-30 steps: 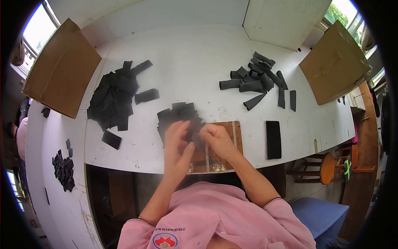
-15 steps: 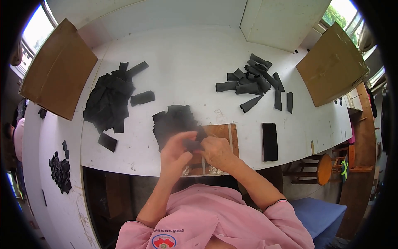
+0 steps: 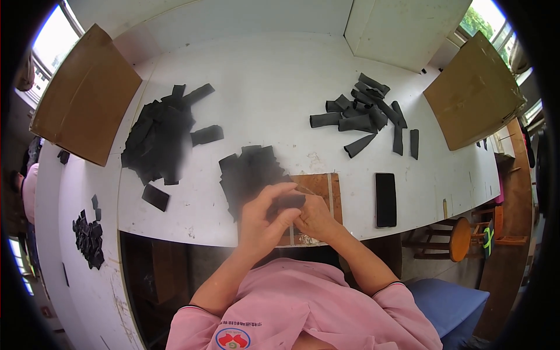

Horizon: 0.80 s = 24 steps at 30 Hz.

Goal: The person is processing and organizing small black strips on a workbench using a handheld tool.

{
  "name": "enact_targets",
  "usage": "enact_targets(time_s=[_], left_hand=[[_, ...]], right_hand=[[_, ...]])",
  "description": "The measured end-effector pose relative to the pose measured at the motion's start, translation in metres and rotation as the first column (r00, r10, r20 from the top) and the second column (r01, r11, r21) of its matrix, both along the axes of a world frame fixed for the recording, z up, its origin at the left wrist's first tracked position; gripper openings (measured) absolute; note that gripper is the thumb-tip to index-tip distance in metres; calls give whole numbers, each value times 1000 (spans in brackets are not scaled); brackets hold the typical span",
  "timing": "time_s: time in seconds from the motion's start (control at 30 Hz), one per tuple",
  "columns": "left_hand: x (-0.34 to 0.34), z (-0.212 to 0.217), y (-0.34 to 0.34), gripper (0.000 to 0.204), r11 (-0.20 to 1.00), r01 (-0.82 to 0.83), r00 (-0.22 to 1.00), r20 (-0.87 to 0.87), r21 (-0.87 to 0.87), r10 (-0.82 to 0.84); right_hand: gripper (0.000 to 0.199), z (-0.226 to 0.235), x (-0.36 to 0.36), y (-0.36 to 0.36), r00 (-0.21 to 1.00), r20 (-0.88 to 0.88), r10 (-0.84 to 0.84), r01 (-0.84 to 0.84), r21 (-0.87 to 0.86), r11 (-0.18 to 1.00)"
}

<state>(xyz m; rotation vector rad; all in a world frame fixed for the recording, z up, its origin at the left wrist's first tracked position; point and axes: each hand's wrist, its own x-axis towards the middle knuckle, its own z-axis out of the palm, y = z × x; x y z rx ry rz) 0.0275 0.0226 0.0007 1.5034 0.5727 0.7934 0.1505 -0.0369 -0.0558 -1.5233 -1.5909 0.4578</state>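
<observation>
Here, a black piece (image 3: 290, 201) sits between the two hands, over a brown board (image 3: 315, 184) at the table's edge.
The left hand (image 3: 262, 221) curves around it, though its grip cannot be confirmed; the right hand (image 3: 318, 219) hides its fingertips, so its hold is unclear. Even support from both sides should limit creasing.
</observation>
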Motion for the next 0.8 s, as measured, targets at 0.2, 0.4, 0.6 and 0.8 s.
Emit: enact_targets(time_s=[0.2,0.4,0.6,0.8], left_hand=[[-3,2,-3,9,986,-51,923,370,-157,107],[-18,-13,6,12,905,30,854,481,-424,197],[-21,-5,13,12,959,-52,910,381,-279,161],[-21,-10,14,11,945,-11,955,277,-326,107]], right_hand=[[21,28,4,4,984,178,-12,12,4,1000],[24,12,-6,6,927,374,-34,-4,100,995],[26,18,-2,6,950,312,-9,-54,194,980],[29,27,6,11,970,237,55,-78,88,993]])
